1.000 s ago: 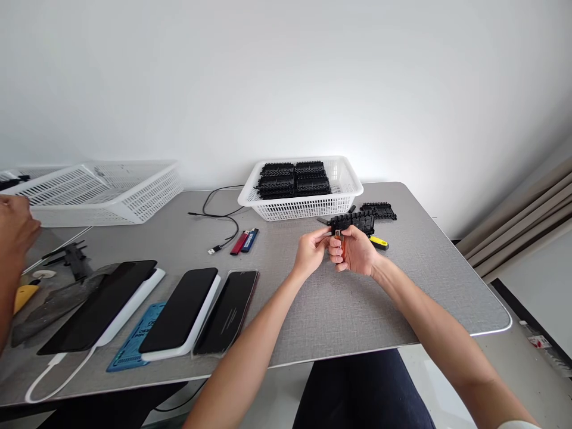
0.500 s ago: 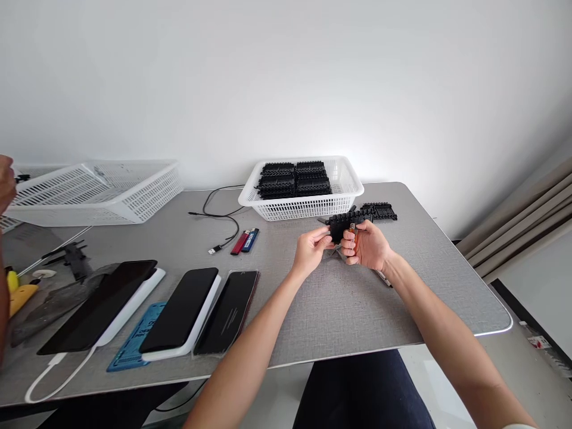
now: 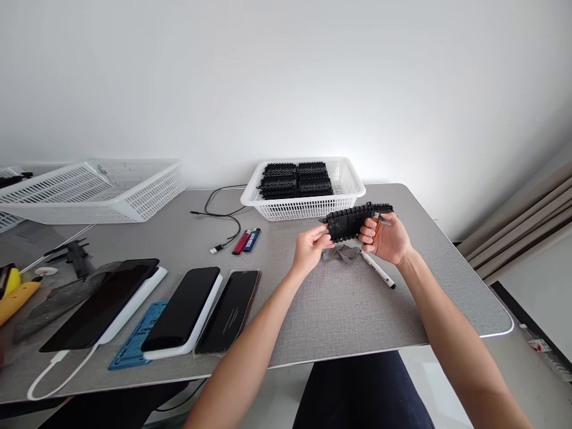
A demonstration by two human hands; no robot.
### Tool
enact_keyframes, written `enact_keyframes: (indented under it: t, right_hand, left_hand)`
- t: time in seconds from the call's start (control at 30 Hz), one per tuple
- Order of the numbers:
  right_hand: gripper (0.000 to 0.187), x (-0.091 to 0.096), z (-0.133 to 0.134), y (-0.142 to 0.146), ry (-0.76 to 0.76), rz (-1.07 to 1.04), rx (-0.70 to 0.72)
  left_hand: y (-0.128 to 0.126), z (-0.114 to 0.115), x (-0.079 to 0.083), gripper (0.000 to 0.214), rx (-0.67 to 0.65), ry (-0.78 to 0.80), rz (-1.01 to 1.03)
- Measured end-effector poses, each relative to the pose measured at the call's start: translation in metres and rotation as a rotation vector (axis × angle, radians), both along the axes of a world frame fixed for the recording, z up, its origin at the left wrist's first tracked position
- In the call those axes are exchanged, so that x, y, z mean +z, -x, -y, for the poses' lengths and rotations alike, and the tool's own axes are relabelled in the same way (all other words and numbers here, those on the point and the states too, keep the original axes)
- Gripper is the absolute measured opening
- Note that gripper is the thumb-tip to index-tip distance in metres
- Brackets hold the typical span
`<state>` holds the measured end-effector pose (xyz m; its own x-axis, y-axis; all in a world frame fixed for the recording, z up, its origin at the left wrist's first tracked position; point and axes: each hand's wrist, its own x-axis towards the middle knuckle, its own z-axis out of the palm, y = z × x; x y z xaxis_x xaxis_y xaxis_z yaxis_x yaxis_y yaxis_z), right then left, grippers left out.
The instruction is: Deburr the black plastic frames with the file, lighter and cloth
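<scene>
My left hand [image 3: 309, 247] pinches the left end of a flat black plastic part [image 3: 347, 224] with toothed edges, held above the table. At the part's right end, my right hand [image 3: 388, 239] is closed around an orange lighter [image 3: 376, 221]. Whether the right fingers also touch the part is hard to tell. Partly hidden behind them lies another black toothed part [image 3: 385, 208]. Below the hands are a crumpled grey cloth [image 3: 342, 254] and a white marker pen [image 3: 379, 271] with a black end.
A white basket [image 3: 295, 210] with stacked black parts stands by the wall. Left of it are a black USB cable [image 3: 236, 226], a red lighter [image 3: 241, 242], a blue lighter [image 3: 251, 240] and several phones [image 3: 181, 310]. More white baskets [image 3: 134, 205] stand far left.
My right hand has moved right with the lighter, showing more of the black part's face. The cloth and marker have come into fuller view. Another person's hand at far left has mostly left view.
</scene>
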<state>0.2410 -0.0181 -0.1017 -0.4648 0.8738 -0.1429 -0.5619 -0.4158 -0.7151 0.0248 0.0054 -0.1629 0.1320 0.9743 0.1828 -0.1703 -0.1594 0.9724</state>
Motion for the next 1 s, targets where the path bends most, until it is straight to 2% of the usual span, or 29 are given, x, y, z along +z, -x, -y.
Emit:
enact_keyframes:
  t: [0.13, 0.23, 0.3, 0.33, 0.43, 0.6, 0.83, 1.0]
  right_hand:
    - [0.039, 0.004, 0.002, 0.001, -0.192, 0.089, -0.199]
    - [0.041, -0.004, -0.002, 0.008, -0.284, 0.208, -0.504]
    - [0.041, -0.013, -0.005, 0.015, -0.293, 0.292, -0.665]
    - [0.042, -0.017, -0.007, 0.019, -0.286, 0.320, -0.684]
    - [0.044, -0.027, -0.008, 0.030, -0.271, 0.335, -0.604]
    - [0.052, -0.030, -0.008, 0.033, -0.280, 0.331, -0.630]
    - [0.042, -0.032, -0.008, 0.031, -0.269, 0.477, -0.713]
    - [0.041, -0.034, -0.008, 0.033, -0.302, 0.536, -0.778]
  left_hand:
    - [0.001, 0.001, 0.003, 0.061, 0.037, 0.068, 0.082]
    - [0.002, 0.000, 0.007, 0.052, 0.038, 0.127, 0.193]
    - [0.003, 0.000, 0.010, 0.048, -0.012, 0.164, 0.256]
    - [0.004, 0.001, 0.011, 0.048, -0.048, 0.179, 0.277]
    - [0.003, 0.004, 0.015, 0.058, -0.164, 0.211, 0.283]
    - [0.000, 0.010, 0.019, 0.077, -0.288, 0.204, 0.107]
    - [0.000, 0.008, 0.018, 0.053, -0.212, 0.104, -0.005]
    - [0.000, 0.007, 0.014, 0.055, -0.210, 0.084, -0.052]
